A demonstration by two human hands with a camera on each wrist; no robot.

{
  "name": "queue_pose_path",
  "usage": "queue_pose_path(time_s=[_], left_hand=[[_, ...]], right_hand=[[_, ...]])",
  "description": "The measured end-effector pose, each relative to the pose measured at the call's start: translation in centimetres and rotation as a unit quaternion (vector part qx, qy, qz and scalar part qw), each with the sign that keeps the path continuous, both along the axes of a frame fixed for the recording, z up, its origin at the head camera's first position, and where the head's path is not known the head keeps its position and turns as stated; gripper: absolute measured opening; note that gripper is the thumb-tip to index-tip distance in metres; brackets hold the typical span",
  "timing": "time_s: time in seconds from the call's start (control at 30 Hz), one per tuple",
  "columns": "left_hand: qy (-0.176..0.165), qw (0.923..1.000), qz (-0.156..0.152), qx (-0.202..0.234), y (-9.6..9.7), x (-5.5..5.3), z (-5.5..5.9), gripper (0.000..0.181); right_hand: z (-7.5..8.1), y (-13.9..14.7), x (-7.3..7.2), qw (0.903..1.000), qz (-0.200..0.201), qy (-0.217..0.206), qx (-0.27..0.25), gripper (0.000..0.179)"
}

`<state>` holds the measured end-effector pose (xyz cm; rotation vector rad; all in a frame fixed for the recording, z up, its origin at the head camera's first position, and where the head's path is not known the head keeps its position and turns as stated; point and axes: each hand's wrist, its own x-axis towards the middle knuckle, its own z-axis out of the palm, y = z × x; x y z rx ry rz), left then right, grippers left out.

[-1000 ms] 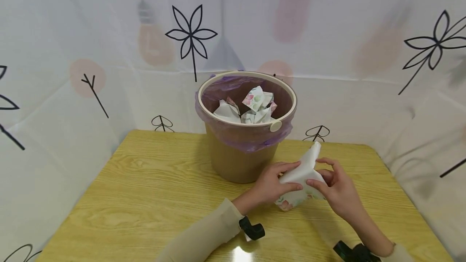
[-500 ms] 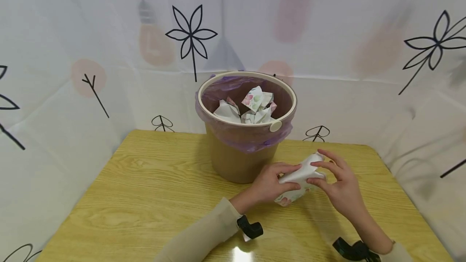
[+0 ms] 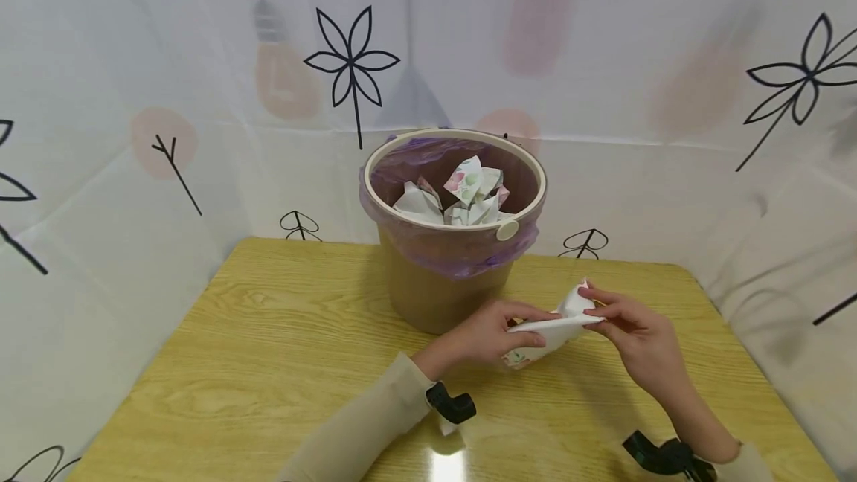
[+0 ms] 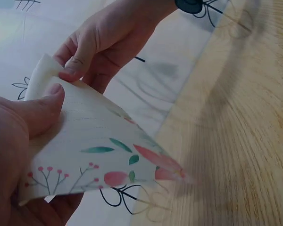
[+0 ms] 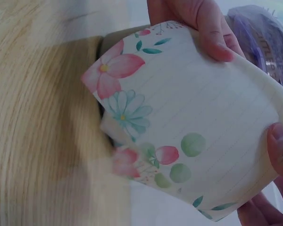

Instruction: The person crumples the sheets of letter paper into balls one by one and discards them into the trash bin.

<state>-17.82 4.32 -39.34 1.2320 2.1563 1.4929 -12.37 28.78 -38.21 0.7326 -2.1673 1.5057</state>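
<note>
Both hands grip one sheet of floral writing paper (image 3: 552, 333), bent and folded over, just above the table in front of the bin. Its white face carries faint dotted lines, with pink flowers and green leaves along the edges (image 5: 193, 94). My left hand (image 3: 498, 332) pinches the left side, thumb on the near face and fingers behind. At the right end my right hand (image 3: 639, 337) pinches the folded edge between thumb and fingertips. In the left wrist view the right thumb (image 4: 80, 59) presses near the top fold, close to the left thumb (image 4: 45, 110).
Behind the hands stands a brown bin (image 3: 428, 288) with a purple liner (image 3: 462, 259) folded over its rim. Several crumpled papers (image 3: 472, 188) lie inside it. The wooden table (image 3: 268, 348) backs onto a patterned cloth (image 3: 602, 58). Dark cameras sit on both wrists.
The paper has been bent over further and now looks flatter and lower. My right hand has shifted its fingers along the folded edge; my left hand has moved slightly left.
</note>
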Motion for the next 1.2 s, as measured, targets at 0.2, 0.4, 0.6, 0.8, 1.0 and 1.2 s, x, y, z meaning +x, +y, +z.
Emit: queue_pose_path(time_s=[0.2, 0.4, 0.6, 0.8, 1.0, 1.2], left_hand=[[-0.015, 0.9999, 0.006, 0.003, 0.1, -0.1, 0.1, 0.027], [-0.035, 0.9969, 0.062, 0.032, 0.3, -0.3, 0.2, 0.029], [0.061, 0.9923, 0.098, 0.045, 0.7, -0.4, 0.1, 0.048], [0.155, 0.9704, 0.174, 0.063, 1.5, 0.3, -0.1, 0.051], [0.215, 0.9493, 0.218, 0.072, 2.2, 1.0, -0.1, 0.050], [0.232, 0.9496, 0.203, 0.056, 2.4, 1.0, -0.1, 0.031]], right_hand=[[0.4, 0.5, 0.2, 0.9984, 0.040, -0.039, 0.004, 0.027], [0.6, 0.9, 0.9, 0.9906, 0.089, -0.100, 0.028, 0.026], [0.4, 1.2, 1.2, 0.9772, 0.178, -0.115, -0.019, 0.026], [0.6, 1.6, 1.8, 0.9826, 0.164, -0.085, -0.022, 0.031], [0.8, 2.2, 2.0, 0.9831, 0.163, -0.068, -0.049, 0.036], [0.4, 2.3, 2.0, 0.9864, 0.144, -0.053, -0.059, 0.035]])
